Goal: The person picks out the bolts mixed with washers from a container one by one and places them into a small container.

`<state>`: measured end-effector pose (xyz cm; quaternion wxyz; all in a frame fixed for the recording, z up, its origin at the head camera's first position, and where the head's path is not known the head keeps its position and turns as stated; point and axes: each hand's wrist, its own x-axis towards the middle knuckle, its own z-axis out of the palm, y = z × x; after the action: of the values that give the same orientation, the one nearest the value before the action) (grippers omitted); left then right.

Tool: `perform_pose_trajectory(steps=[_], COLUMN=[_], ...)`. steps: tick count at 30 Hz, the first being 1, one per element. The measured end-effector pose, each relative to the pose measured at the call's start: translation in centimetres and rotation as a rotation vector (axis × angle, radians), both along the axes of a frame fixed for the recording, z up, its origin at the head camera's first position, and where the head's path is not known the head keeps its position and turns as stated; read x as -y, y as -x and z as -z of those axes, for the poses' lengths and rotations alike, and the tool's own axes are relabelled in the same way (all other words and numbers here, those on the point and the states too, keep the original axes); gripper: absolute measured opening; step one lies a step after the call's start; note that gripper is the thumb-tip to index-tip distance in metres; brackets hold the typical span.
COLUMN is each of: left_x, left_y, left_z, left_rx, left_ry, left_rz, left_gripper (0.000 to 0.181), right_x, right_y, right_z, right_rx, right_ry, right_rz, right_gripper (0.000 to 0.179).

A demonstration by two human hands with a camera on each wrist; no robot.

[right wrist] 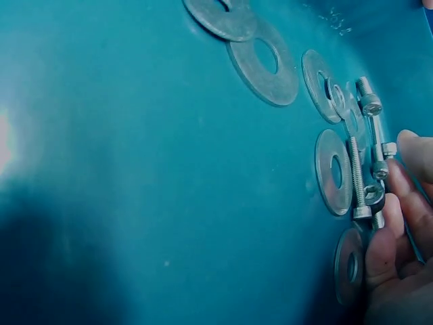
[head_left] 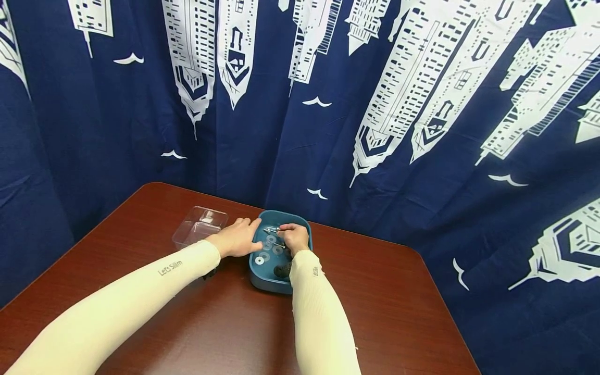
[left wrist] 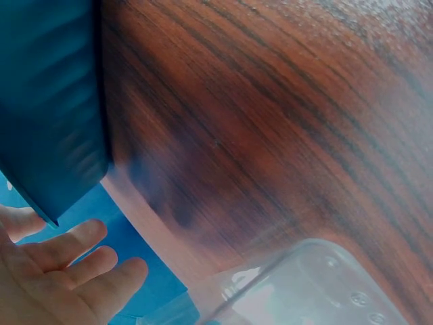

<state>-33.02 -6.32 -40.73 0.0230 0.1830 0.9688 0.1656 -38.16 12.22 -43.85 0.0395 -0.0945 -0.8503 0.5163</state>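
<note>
Apparently to steady the bin (head_left: 272,286), the left hand (head_left: 237,238) lies loose-fingered at its rim — the right hand (right wrist: 413,237) reaches bolts (right wrist: 358,177) beside washers (right wrist: 325,172) inside — pinching any, we can't tell.

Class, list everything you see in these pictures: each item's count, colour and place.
Curtain: one, blue with white buildings, behind the table
Table: one, reddish brown, under the tray and box
Tray: one, blue, on the table
Box: one, clear, left of the tray
Washers: at least six, grey, in the tray
Bolts: at least three, silver, among the washers
Dark shape: one, black, by the right wrist; unclear
Sleeves: two, cream, on both arms
Left hand: one, at the tray's left rim
Right hand: one, beside the bolts
</note>
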Motion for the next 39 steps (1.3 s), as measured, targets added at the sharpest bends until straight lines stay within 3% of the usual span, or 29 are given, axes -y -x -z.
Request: perform_pose_trajectory(steps=[9,32,39], left_x=[-0.16,0.09,0.03], left_y=[0.11,0.25,0.28], left_z=[0.05,0.31,0.17], left_rx=[-0.006,-0.007,-0.013], left_ry=[0.005,-0.005,0.000], left_rz=[0.014,0.028,0.028], left_gripper=[0.081,0.082,0.082], right_x=[-0.08,0.57,0.60], right_y=[0.78,0.71,0.40], right_z=[0.47,0.85,0.48], right_rx=[0.006,-0.053,-0.052], right_ry=[-0.083,-0.264,-0.259], right_rz=[0.022,0.048,0.051], right_gripper=[0.017,0.011,0.011])
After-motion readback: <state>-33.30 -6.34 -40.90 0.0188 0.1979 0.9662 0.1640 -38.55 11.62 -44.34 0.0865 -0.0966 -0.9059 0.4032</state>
